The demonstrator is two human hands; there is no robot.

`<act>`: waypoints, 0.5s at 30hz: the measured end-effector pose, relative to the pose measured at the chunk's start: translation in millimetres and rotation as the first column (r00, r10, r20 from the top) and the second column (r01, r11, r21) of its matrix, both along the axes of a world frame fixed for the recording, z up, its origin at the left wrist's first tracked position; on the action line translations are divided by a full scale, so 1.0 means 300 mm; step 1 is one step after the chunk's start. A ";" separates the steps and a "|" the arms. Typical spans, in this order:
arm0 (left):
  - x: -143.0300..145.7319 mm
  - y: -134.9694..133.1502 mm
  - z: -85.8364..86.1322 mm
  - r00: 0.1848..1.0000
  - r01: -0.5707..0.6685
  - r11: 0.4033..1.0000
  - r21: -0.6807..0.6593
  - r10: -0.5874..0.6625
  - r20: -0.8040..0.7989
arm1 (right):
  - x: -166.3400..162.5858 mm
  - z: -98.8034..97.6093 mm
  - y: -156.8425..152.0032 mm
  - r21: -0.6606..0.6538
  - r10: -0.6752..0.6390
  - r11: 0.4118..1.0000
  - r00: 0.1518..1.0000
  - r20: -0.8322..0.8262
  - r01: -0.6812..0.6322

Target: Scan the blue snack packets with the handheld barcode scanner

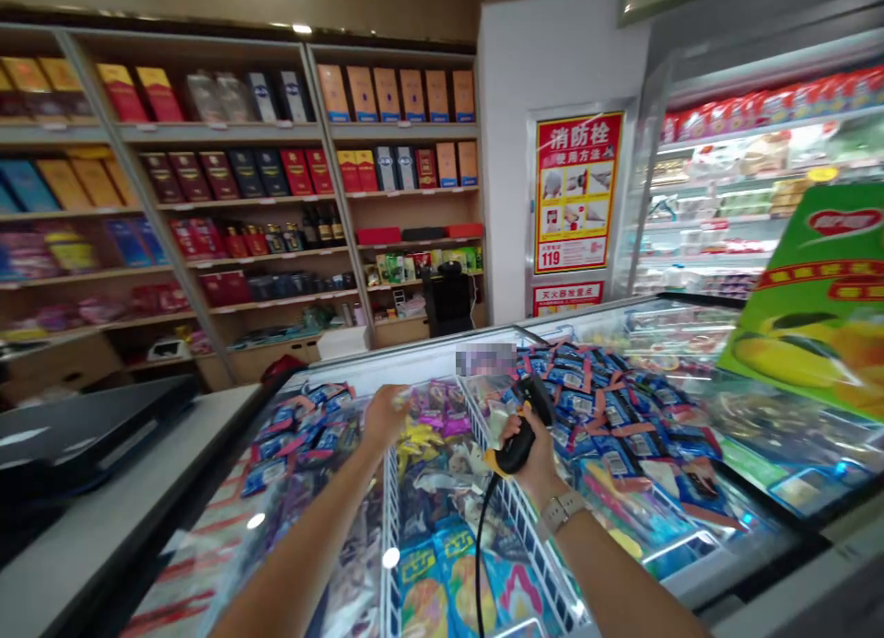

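- right hand (pixel 540 456) wrapped tight round the handle of a black barcode scanner (pixel 517 443), pistol-style; this grip tips the scanner head forward and down at the goods just beyond both hands
- scanner cable (pixel 479 564) hangs slack from the handle back toward the person, between the 2 forearms, so it likely stays off the packets
- wristwatch (pixel 561 507) on the right wrist
- left hand (pixel 384 417) just left of the scanner, fingers curled, low over the middle bay; something pale shows at its fingertips, but it is too blurred to tell if anything is gripped
- both hands are over an open freezer chest (pixel 428 354); pink and yellow packets (pixel 432 417) lie under and between them
- 2 wire dividers (pixel 525 537) fence that bay, 1 under each forearm, keeping the sorts apart
- blue packets (pixel 594 399) heaped right of the right hand
- glass lid (pixel 290 491) covers the bay left of the left hand, blocking reach there
- green carton (pixel 821 297) far right, resting on the glass
- counter (pixel 103 518) far left; shelves (pixel 276 196) and red poster (pixel 576 191) well beyond the hands
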State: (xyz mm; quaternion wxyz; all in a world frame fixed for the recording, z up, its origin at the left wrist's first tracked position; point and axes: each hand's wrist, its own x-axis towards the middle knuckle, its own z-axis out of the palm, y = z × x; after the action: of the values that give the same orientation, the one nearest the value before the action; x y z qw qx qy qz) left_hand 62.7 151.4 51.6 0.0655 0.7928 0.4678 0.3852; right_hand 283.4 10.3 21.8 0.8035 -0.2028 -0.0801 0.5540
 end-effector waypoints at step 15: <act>-0.336 -0.236 -0.102 0.968 -0.165 0.985 -0.056 0.172 0.181 | -0.456 -0.014 -0.004 -0.093 0.368 0.929 0.919 0.139 -0.358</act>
State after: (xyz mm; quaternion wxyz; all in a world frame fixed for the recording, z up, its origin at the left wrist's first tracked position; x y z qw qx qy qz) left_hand -38.0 80.6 21.0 0.0916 0.7094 0.5330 0.4520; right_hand 146.8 9.2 17.6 0.6711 -0.2529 -0.1599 0.6783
